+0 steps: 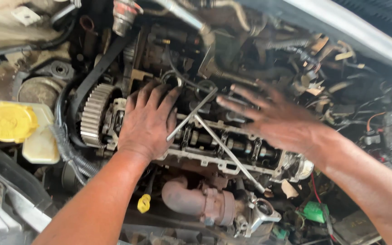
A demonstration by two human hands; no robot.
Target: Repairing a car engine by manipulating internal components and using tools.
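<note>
Camshaft (225, 144) lies exposed across the engine top, one toothed pulley (94, 115) at its left end, two metal rods (214, 140) crossing above it. I see my left hand (147, 120) pressing flat beside the pulley, grip spread. My right hand (268, 118) hovers blurred, fingers splayed, holding nothing.

A car repair workshop — an open engine bay with exposed camshaft (232, 145), toothed pulley (94, 114) and belt (97, 68), hoses, wiring — all grimy with oil.
</note>
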